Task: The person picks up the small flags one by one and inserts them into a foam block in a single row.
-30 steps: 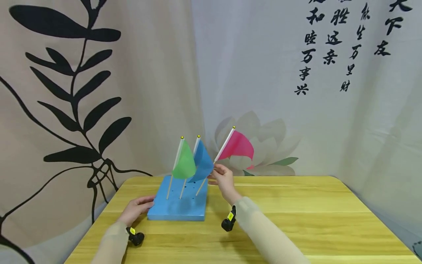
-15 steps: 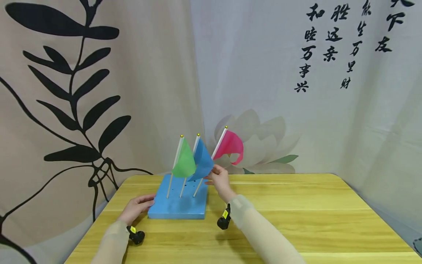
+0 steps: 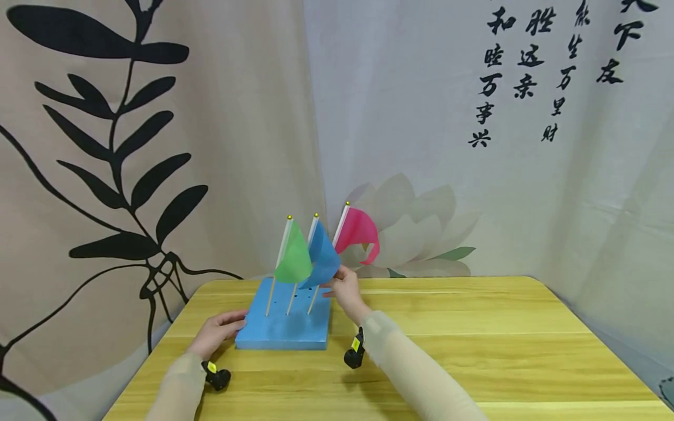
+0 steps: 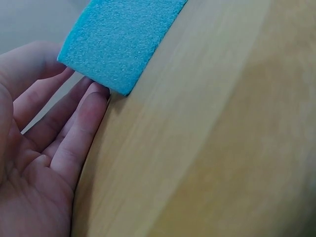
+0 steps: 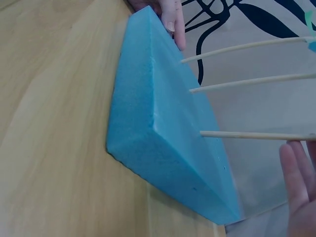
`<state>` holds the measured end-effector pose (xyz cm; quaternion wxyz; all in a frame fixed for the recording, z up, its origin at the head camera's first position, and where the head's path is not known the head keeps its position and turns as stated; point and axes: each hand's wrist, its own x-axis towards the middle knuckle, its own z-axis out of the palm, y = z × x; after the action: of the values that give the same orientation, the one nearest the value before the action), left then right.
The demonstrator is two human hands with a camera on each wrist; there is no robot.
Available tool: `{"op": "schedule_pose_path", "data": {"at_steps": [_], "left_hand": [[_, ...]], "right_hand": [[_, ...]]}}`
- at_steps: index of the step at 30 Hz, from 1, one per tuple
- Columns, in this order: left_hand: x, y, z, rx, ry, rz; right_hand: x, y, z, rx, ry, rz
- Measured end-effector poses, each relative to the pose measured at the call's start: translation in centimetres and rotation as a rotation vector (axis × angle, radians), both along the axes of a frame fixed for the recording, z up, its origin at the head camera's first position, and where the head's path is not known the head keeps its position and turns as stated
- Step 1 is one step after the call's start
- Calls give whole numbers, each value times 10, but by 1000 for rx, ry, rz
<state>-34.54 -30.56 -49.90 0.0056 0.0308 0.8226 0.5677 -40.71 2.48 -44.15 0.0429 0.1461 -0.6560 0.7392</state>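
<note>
In the head view, a blue foam board (image 3: pixel 284 337) lies flat, bearing a green flag (image 3: pixel 295 260) and a blue flag (image 3: pixel 323 257) on thin wooden sticks. My right hand (image 3: pixel 347 294) pinches the stick of a pink flag (image 3: pixel 357 227) behind the blue one. The right wrist view shows that stick (image 5: pixel 247 135) meeting the board's top, its upper part beyond the frame. My left hand (image 3: pixel 216 333) touches the board's left edge with extended fingers, seen close in the left wrist view at the foam's corner (image 4: pixel 118 59).
The board rests on a wooden table (image 3: pixel 474 345), with several small holes in its top. Behind hangs a pale curtain (image 3: pixel 253 117) printed with black leaves, a lotus and writing. Each wrist wears a small black camera (image 3: pixel 217 377).
My right hand has shifted left, bringing the pink flag more upright and closer to the blue flag. The left hand and the board stay in place.
</note>
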Motion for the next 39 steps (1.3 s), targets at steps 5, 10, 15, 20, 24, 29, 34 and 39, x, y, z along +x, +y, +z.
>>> {"op": "schedule_pose_path", "data": {"at_steps": [5,10,15,20,24,29,34,39], "left_hand": [[2,0,0,-16,5,9],[4,-1,0,-23,-3,25],[5,0,2,-26,-4,26],[3,-1,3,-31,-8,35],[1,0,4,-19,-11,27],[-2,3,6,0,-24,11],[-1,0,14,-4,-28,-41],[3,-8,30,-113,-2,-85]], "right_hand": [[2,-4,0,63,35,9],[10,-9,-1,129,106,55],[17,-9,1,127,104,41],[31,-9,16,97,105,23],[39,-5,27,109,147,12],[35,9,30,118,154,-6],[24,42,26,152,112,17],[1,84,13,193,15,27]]}}
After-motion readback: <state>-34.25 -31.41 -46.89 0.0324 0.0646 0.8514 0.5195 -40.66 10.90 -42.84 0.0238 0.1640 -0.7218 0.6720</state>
